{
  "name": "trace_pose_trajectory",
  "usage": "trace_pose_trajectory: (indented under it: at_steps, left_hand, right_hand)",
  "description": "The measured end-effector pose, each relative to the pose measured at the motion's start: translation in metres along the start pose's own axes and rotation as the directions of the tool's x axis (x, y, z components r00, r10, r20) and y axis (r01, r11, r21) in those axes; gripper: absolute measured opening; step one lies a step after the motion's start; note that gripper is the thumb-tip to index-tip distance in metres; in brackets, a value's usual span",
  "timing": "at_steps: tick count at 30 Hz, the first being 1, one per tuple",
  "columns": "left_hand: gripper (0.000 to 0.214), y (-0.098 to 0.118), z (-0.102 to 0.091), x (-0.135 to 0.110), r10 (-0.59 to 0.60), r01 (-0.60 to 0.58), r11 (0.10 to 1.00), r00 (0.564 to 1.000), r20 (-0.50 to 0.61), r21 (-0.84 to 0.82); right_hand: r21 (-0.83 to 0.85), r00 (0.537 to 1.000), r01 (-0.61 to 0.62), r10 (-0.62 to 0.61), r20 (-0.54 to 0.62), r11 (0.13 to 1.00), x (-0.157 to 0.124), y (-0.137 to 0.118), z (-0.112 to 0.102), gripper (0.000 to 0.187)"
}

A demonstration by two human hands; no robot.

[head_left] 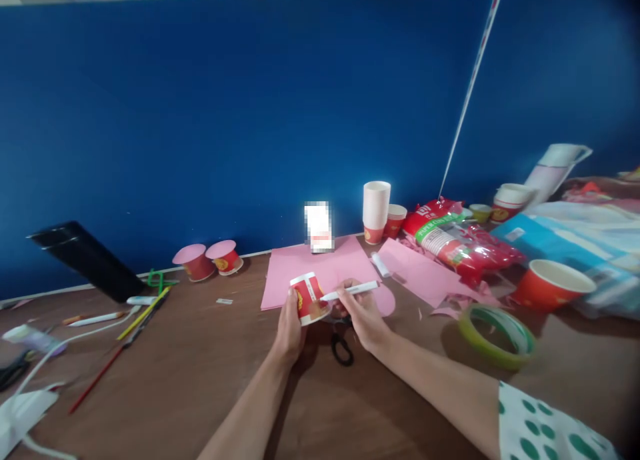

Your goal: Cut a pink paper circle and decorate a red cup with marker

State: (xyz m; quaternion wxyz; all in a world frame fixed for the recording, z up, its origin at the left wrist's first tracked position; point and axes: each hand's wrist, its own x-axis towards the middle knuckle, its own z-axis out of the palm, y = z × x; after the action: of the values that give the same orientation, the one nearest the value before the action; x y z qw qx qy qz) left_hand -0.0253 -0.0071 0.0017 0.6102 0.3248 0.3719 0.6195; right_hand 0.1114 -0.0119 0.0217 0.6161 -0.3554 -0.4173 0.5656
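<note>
My left hand (290, 325) is closed round the side of a red and white paper cup (306, 293), which lies tilted in front of me. Between the fingers of my right hand (361, 310) is a white marker pen (357, 289), its tip at the cup's printed side. Whether the tip touches the cup I cannot tell. Below my hands, the black handle of a pair of scissors (343, 351) shows; its blades are hidden. Pink paper (280, 273) lies under and behind the cup.
Two red cups with pink tops (193, 263) stand at the left. Behind are stacked paper cups (376, 210) and a red plastic pack (450, 240). Right of my arm lie yellow-green tape (473, 343) and an orange cup (543, 290). Pens and a white cable (70, 340) lie left.
</note>
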Motion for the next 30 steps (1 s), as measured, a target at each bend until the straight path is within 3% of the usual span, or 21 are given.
trace_pose_trajectory:
  at_steps: [11, 30]
  left_hand:
    - [0.058, -0.0058, -0.0047, 0.0012, 0.039, -0.04, 0.999, 0.998, 0.041, 0.014]
    - [0.054, -0.0069, -0.0059, 0.0014, 0.023, -0.023, 1.0, 0.998, 0.065, -0.008]
  right_hand:
    - [-0.114, 0.998, 0.056, -0.054, 0.021, 0.992, -0.004, -0.0037, 0.0004, 0.03]
    - [-0.099, 1.0, 0.027, -0.026, 0.016, 0.995, -0.0024, -0.0008, -0.0002, 0.031]
